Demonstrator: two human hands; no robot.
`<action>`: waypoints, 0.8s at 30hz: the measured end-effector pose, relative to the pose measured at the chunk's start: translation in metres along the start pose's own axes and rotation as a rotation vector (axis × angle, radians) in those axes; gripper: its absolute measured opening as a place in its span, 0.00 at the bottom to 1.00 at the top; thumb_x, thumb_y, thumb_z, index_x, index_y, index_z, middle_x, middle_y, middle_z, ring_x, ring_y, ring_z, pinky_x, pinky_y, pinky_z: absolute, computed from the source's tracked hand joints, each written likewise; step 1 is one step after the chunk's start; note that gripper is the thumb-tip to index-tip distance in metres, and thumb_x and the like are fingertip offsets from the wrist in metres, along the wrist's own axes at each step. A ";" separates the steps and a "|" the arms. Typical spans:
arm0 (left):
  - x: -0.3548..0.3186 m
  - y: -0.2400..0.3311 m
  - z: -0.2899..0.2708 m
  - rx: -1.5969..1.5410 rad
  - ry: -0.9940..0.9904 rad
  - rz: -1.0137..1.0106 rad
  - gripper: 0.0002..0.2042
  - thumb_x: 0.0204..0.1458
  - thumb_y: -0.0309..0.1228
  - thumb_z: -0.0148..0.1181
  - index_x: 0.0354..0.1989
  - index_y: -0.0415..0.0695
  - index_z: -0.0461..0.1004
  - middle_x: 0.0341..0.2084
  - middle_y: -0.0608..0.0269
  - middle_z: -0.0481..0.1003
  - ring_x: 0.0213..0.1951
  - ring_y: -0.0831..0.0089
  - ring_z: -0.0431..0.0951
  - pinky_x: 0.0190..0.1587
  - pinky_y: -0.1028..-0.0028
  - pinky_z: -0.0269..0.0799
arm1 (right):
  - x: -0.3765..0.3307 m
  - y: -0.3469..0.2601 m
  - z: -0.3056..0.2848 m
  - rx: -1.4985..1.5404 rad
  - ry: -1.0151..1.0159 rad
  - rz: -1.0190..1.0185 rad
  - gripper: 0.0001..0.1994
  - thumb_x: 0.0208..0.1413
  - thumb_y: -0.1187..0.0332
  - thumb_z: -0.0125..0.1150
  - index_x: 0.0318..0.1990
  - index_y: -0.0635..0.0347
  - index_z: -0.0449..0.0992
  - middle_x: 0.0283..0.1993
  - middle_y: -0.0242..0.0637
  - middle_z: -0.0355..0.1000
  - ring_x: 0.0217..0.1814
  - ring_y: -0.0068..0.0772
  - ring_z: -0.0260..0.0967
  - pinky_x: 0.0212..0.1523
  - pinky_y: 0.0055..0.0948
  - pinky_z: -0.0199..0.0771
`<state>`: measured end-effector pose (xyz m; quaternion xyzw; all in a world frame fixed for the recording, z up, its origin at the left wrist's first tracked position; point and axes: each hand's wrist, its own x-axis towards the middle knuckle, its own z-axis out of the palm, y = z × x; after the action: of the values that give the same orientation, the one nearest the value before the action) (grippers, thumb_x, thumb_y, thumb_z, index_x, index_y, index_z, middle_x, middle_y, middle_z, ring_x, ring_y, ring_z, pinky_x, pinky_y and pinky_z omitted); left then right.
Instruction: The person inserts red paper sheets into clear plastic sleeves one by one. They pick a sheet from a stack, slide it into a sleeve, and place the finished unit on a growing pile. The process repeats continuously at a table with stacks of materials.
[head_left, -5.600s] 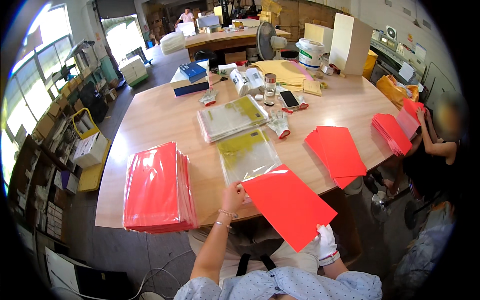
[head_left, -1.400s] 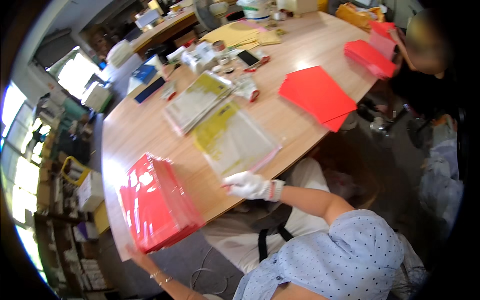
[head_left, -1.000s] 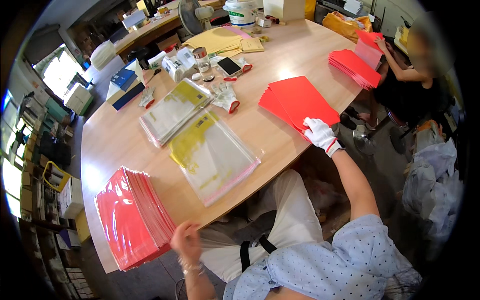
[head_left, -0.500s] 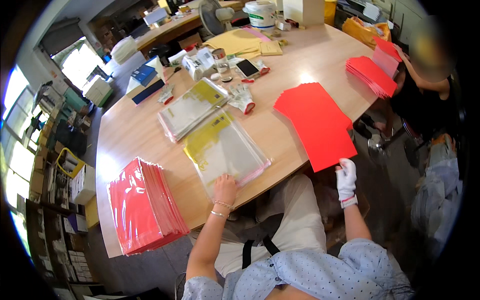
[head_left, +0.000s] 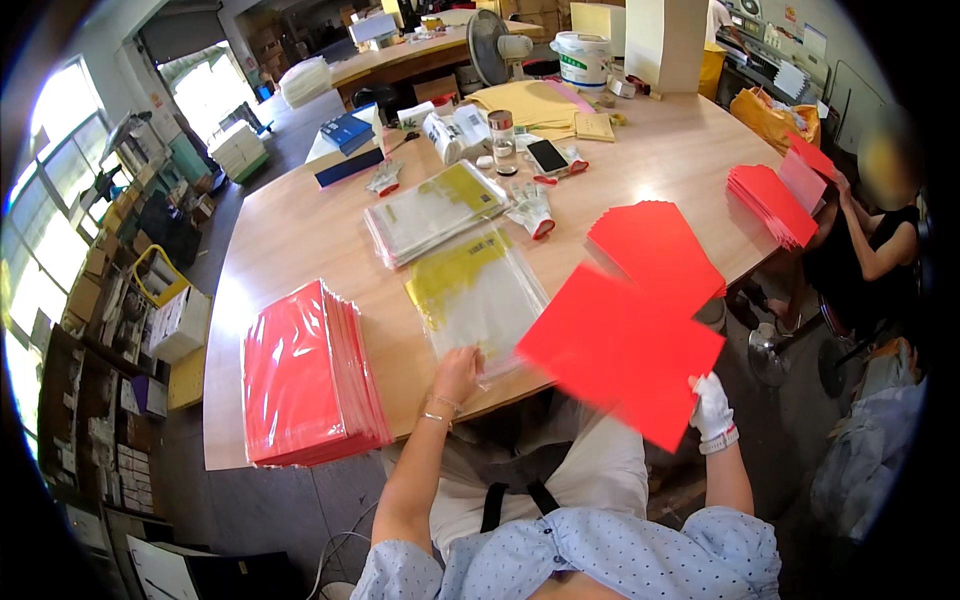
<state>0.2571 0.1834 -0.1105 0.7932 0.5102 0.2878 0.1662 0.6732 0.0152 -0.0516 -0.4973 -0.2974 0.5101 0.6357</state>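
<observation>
In the head view, two bare forearms reach toward one wooden table (head_left: 285,225). The right hand (head_left: 712,410), in a white glove, grips one red sheet (head_left: 615,350) by its near right corner; the sheet, slightly blurred, is tilted above the table's near edge and overlaps part of a fanned pile of red sheets (head_left: 655,245) in sight. The ungloved left hand (head_left: 458,376), with two bracelets at its wrist, has its fingers curled at the near edge of the nearer bag stack (head_left: 480,295); I cannot tell whether it pinches a bag. There are two stacks of clear bags with olive print, the farther bag stack (head_left: 440,212) lying just beyond. To the left sits one tall stack of sleeved red sheets (head_left: 298,375); its count cannot be read. Farther back are one phone (head_left: 547,156), one lidded jar (head_left: 502,143), one white bucket (head_left: 582,65) and one fan (head_left: 488,48). Two loose work gloves, a nearer glove (head_left: 532,208) and a farther glove (head_left: 384,179), lie apart. At the right, one seated co-worker (head_left: 885,245) handles another red sheet (head_left: 811,156) beside a second fanned pile (head_left: 772,205).
</observation>
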 end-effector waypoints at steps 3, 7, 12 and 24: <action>-0.007 -0.008 -0.002 0.001 0.060 0.013 0.07 0.48 0.24 0.51 0.35 0.38 0.72 0.31 0.51 0.75 0.38 0.55 0.73 0.43 0.63 0.69 | -0.026 -0.012 0.023 -0.413 -0.340 0.074 0.14 0.55 0.70 0.47 0.47 0.68 0.68 0.44 0.37 0.71 0.43 0.27 0.70 0.42 0.25 0.71; -0.013 -0.003 -0.009 0.041 0.186 0.160 0.08 0.48 0.23 0.52 0.36 0.36 0.72 0.32 0.49 0.74 0.40 0.54 0.73 0.46 0.64 0.69 | -0.030 0.010 0.046 0.131 -0.210 0.313 0.14 0.54 0.71 0.46 0.47 0.66 0.68 0.42 0.35 0.71 0.41 0.27 0.70 0.41 0.24 0.71; -0.020 0.027 -0.037 0.049 0.022 -0.510 0.08 0.53 0.24 0.50 0.37 0.34 0.73 0.29 0.49 0.75 0.29 0.58 0.77 0.35 0.67 0.75 | -0.036 0.031 0.062 0.242 -0.016 0.394 0.09 0.55 0.72 0.45 0.41 0.62 0.69 0.29 0.30 0.70 0.23 0.18 0.67 0.24 0.18 0.69; -0.043 0.076 0.014 -0.881 0.310 -0.442 0.25 0.56 0.23 0.48 0.61 0.33 0.49 0.32 0.53 0.76 0.29 0.73 0.78 0.31 0.81 0.73 | -0.072 0.017 0.104 0.211 0.026 0.443 0.05 0.60 0.67 0.45 0.37 0.55 0.67 0.24 0.24 0.65 0.14 0.10 0.54 0.14 0.11 0.55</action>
<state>0.3066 0.1131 -0.0913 0.4691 0.5147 0.5476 0.4638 0.5535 -0.0188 -0.0243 -0.4877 -0.1179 0.6590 0.5603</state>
